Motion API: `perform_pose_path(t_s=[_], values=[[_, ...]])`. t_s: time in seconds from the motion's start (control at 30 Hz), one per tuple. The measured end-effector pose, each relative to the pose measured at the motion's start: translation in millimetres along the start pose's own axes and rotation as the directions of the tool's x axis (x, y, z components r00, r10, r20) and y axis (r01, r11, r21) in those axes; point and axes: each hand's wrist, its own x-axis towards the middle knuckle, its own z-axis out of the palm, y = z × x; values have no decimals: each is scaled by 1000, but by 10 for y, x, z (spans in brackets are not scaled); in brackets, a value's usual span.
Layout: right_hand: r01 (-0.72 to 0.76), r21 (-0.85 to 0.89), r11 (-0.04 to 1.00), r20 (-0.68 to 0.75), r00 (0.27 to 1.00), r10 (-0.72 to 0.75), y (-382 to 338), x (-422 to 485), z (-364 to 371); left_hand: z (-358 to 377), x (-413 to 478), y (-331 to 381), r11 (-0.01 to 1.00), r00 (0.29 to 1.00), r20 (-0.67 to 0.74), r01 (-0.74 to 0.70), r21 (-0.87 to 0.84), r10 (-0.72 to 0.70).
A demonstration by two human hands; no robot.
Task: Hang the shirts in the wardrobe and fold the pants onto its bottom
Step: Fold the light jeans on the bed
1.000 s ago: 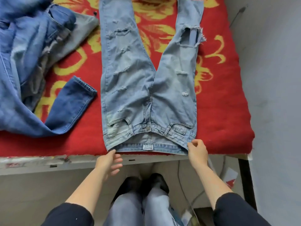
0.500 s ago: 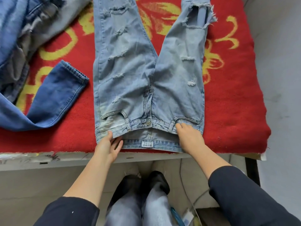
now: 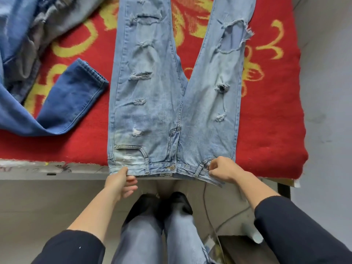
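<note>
Lying front-up on the red blanket (image 3: pixel 266 121) over the tabletop (image 3: pixel 47 173), the light ripped jeans (image 3: pixel 162 111) have their waistband at the near edge, with the legs spread away from the person. The left hand (image 3: pixel 120 182) grips the jeans' left waistband corner, thumb on top and fingers curled beneath; the right hand (image 3: pixel 222 171) pinches the right end beside a belt loop. Left of the jeans lies a heap of darker blue pants (image 3: pixel 62 107), with one hem just beside the jeans.
</note>
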Motion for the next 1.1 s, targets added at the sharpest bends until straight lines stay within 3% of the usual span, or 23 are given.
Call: perform_pose_path(t_s=[0.07,0.17,0.33,0.43,0.53,0.63,0.67,0.73,0.9,1.03,1.1], values=[[-30,47,998,-79,996,33,24,54,-211,144,-141,112,993,998,59,-34,117,28],[-55,174,983,-251,963,98,101,186,-559,633,-378,298,955,962,124,-260,141,243],[-58,302,952,-521,826,215,274,490,-996,1636,-669,345,694,767,251,-642,325,591],[-64,352,934,-492,836,242,332,675,-1123,2135,-711,229,568,692,318,-717,405,648],[-53,368,928,-438,871,223,372,790,-1139,2480,-711,90,505,717,335,-679,532,611],[-8,703,711,-335,878,341,279,825,-1269,2680,-762,102,453,756,261,-590,668,600],[26,776,631,-298,896,330,224,828,-1331,2723,-787,126,468,776,240,-562,682,583],[70,803,592,-269,929,255,79,810,-1461,2778,-821,184,521,814,197,-514,681,546],[125,736,666,-216,975,56,-412,678,-1740,2620,-843,378,555,847,247,-502,663,471],[111,710,695,-229,970,79,-807,667,-1855,1919,-775,573,770,798,419,-570,287,434],[176,663,727,-300,953,43,-1120,695,-1849,1449,-730,665,804,776,430,-571,165,462]])
